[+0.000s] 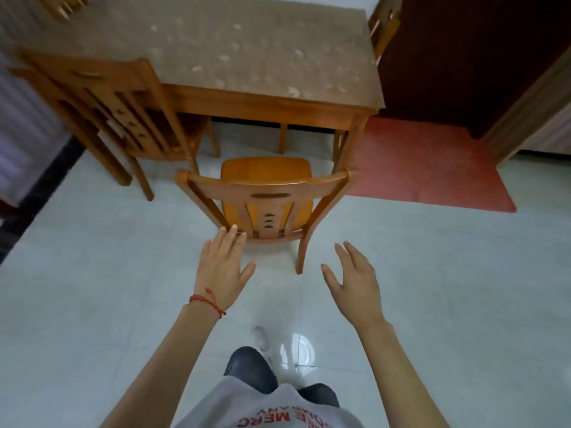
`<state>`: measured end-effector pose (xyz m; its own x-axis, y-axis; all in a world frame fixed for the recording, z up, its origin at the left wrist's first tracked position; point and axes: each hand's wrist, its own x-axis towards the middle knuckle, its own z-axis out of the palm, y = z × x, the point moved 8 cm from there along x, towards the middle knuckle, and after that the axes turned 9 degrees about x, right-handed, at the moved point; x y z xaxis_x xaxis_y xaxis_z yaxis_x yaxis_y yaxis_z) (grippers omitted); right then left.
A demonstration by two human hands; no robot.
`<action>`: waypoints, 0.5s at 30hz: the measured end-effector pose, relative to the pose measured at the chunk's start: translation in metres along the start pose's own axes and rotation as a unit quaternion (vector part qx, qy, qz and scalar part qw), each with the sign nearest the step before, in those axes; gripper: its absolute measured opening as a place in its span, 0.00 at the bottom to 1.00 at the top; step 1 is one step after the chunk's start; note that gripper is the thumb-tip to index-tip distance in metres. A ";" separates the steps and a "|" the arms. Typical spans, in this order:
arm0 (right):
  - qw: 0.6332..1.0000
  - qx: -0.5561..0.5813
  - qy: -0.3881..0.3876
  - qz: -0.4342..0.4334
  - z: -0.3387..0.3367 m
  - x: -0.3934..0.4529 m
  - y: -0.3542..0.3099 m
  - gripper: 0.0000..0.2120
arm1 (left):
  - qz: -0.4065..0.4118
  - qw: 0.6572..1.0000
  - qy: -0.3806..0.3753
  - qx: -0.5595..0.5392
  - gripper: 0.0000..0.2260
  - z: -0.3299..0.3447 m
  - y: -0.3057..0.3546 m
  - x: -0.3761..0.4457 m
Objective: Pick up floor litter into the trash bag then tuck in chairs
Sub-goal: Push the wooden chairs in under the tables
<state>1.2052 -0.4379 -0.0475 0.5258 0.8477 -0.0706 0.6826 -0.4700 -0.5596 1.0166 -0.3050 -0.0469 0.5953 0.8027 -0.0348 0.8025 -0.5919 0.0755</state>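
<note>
A wooden chair (265, 193) stands on the floor in front of me, its back toward me and its seat short of the wooden table (247, 47). My left hand (221, 270) is stretched out with spread fingers, fingertips near the bottom of the chair's back. Out to the right, my right hand (355, 282) is open too and apart from the chair. Both hands hold nothing. A second wooden chair (114, 109) stands at the table's left side, angled and partly under it. No litter or trash bag is in view.
A red mat (432, 165) lies on the pale tile floor to the right of the table, before a dark doorway (463, 57). Another chair (384, 29) shows behind the table's far right corner. A dark floor strip runs along the left wall.
</note>
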 end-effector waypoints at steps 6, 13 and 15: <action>1.000 0.000 -0.025 -0.016 0.008 0.042 -0.024 0.27 | -0.047 0.999 -0.001 -0.017 0.29 0.002 -0.030 0.025; 0.985 0.159 0.000 0.065 0.015 0.092 -0.033 0.25 | -0.103 0.983 0.019 -0.150 0.30 0.004 -0.046 0.063; 0.961 0.256 0.019 0.106 0.014 0.100 -0.034 0.23 | -0.147 0.957 0.020 -0.250 0.25 0.004 -0.049 0.071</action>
<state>1.2274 -0.3335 -0.0472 0.6495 0.7328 -0.2027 0.2243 -0.4393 -0.8699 1.0199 -0.2198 -0.0566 0.3372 0.9371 -0.0902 0.8099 -0.2399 0.5353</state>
